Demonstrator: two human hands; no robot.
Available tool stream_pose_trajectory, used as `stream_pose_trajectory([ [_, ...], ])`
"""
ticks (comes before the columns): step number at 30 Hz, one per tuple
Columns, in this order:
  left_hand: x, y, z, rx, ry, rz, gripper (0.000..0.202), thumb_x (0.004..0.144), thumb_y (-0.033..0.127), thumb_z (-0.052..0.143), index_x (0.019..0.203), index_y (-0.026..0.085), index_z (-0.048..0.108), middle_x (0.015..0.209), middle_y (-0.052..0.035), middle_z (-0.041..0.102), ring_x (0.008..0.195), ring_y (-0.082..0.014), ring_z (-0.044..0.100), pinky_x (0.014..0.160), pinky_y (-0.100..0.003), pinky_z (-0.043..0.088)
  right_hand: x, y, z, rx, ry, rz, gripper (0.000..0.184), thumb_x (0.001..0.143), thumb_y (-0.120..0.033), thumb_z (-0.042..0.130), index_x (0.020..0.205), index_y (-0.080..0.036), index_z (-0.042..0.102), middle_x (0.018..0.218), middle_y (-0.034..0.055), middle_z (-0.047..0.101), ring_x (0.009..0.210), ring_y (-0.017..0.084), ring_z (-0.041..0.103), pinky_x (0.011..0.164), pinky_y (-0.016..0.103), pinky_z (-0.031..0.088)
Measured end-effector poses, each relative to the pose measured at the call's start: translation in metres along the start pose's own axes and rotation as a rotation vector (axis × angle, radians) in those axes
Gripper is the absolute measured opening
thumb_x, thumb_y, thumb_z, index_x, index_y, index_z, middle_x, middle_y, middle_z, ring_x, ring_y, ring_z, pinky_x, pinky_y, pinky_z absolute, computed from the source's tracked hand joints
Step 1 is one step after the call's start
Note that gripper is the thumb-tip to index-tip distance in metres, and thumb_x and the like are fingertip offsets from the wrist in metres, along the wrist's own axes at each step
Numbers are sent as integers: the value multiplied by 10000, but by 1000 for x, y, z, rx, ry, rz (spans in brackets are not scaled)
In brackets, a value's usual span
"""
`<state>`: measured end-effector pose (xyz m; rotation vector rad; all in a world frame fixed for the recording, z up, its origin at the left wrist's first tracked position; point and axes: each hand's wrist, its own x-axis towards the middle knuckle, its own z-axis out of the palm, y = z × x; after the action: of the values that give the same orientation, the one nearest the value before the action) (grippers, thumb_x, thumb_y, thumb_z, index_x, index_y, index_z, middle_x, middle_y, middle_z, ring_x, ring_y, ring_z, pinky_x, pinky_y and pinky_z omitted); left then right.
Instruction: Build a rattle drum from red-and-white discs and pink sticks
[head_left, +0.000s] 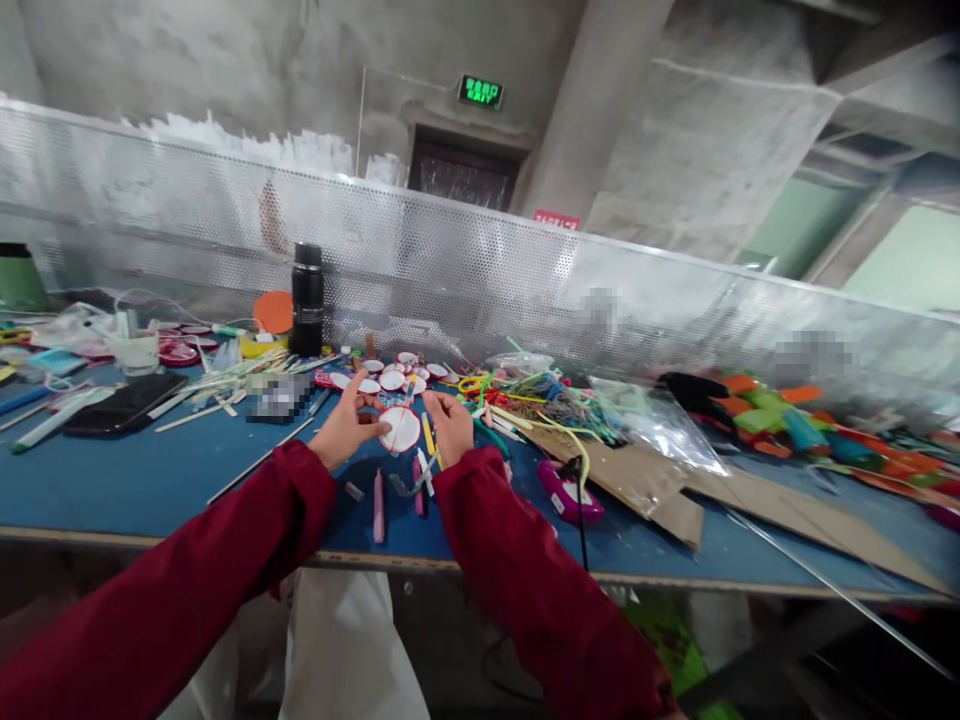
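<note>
My left hand is closed on the edge of a small round white disc with a red rim, thumb against its side. The disc is tilted up above the blue table. Just right of it, my right hand is pinched closed, its fingertips near the disc's upper right edge. What those fingers hold is too small to make out. A yellow stick shows beside the right hand; whether they touch I cannot tell. Below lie a pink crayon-like stick and a purple one. Several similar discs lie beyond the hands.
A black bottle stands behind the left hand. A phone and wooden sticks lie left. To the right are tangled cords, cardboard and a purple object. A perforated metal screen borders the table's back.
</note>
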<state>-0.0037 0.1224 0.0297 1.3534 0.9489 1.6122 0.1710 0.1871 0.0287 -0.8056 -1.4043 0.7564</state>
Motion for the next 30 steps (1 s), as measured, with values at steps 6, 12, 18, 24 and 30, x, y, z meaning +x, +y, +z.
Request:
stream_pose_trajectory([
  [6, -2, 3, 1, -30, 0, -50, 1124, 556, 151, 857, 1499, 246, 252, 932, 7, 568, 716, -110, 585, 674, -257, 487, 1, 2, 0, 134, -17, 83, 294, 685, -464, 729, 776, -185, 726, 740, 5, 683, 702, 151, 574, 683, 276, 450],
  [12, -2, 3, 0, -62, 5, -85, 1125, 592, 129, 839, 1518, 271, 217, 940, 14, 569, 712, -89, 568, 660, -223, 467, 6, 3, -3, 254, 32, 157, 330, 714, -510, 659, 674, -184, 627, 578, -37, 547, 552, 98, 465, 525, 222, 351],
  [18, -6, 8, 1, -184, -121, -117, 1144, 600, 103, 842, 1525, 312, 202, 938, 11, 592, 715, -98, 590, 647, -217, 478, 10, 7, -6, 326, 107, 216, 368, 717, -550, 646, 700, -185, 611, 586, -31, 552, 523, 96, 466, 482, 214, 348],
  [24, -15, 18, 7, -230, -281, -233, 1117, 595, 65, 840, 1511, 345, 266, 972, -7, 598, 734, -115, 621, 611, -212, 482, 1, -7, 1, 274, -182, 98, 351, 734, -447, 676, 979, -203, 740, 661, -34, 594, 550, 89, 463, 537, 229, 386],
  [30, -16, 20, 6, -305, -352, -300, 1153, 581, 23, 826, 1526, 323, 237, 947, 1, 604, 743, -124, 635, 631, -227, 504, -5, -12, 5, 231, -328, 118, 297, 706, -452, 712, 840, -188, 731, 659, -20, 613, 558, 102, 475, 526, 235, 377],
])
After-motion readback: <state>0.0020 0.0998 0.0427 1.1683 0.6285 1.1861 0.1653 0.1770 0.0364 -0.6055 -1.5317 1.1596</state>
